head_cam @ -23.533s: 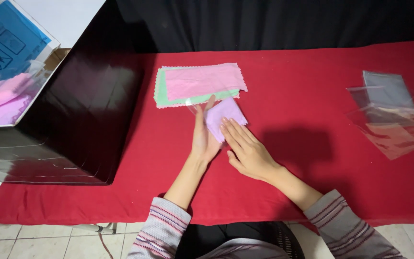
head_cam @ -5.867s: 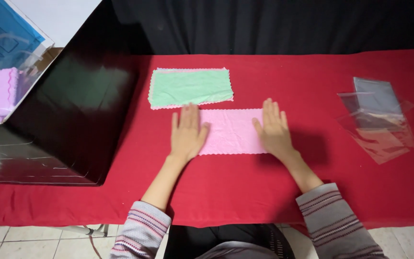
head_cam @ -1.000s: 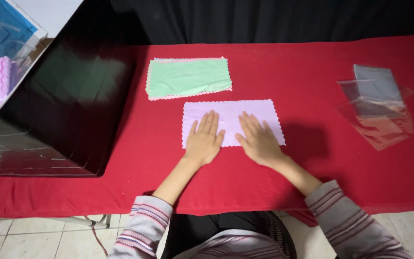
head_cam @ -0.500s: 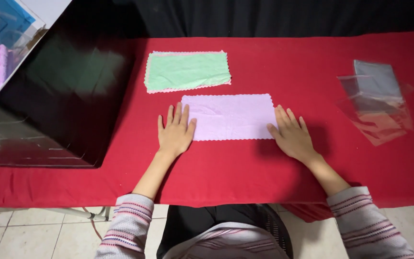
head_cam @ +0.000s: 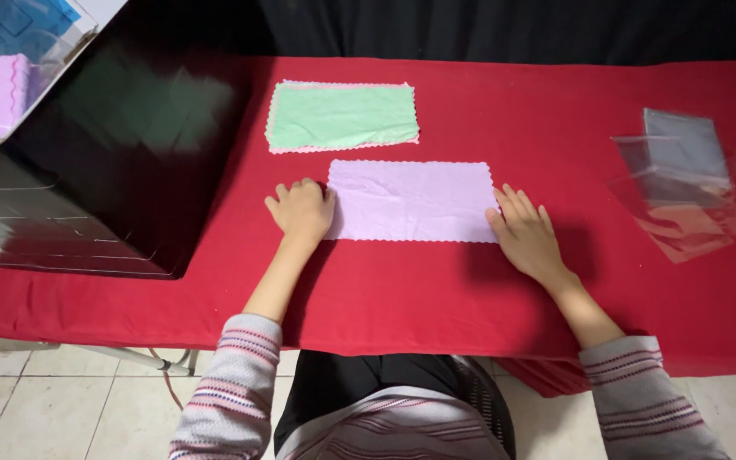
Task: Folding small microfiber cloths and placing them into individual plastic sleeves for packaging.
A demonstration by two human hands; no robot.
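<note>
A lilac cloth (head_cam: 412,201) with scalloped edges lies flat on the red table cover (head_cam: 487,298). My left hand (head_cam: 301,211) rests at its left edge with the fingers curled over the cloth's corner. My right hand (head_cam: 525,235) lies flat at its right edge, fingertips touching the lower right corner. Behind the lilac cloth sits a green cloth (head_cam: 342,117) on top of a pink one whose edge just shows.
A glossy black box (head_cam: 104,153) stands at the left, with a clear bin (head_cam: 10,68) holding lilac cloth beyond it. A pile of clear plastic sleeves (head_cam: 683,183) lies at the right. Tiled floor shows below the table's front edge.
Over the last second my hands slid apart from the cloth's middle to its two ends. My left hand's fingers have since curled at the left edge.
</note>
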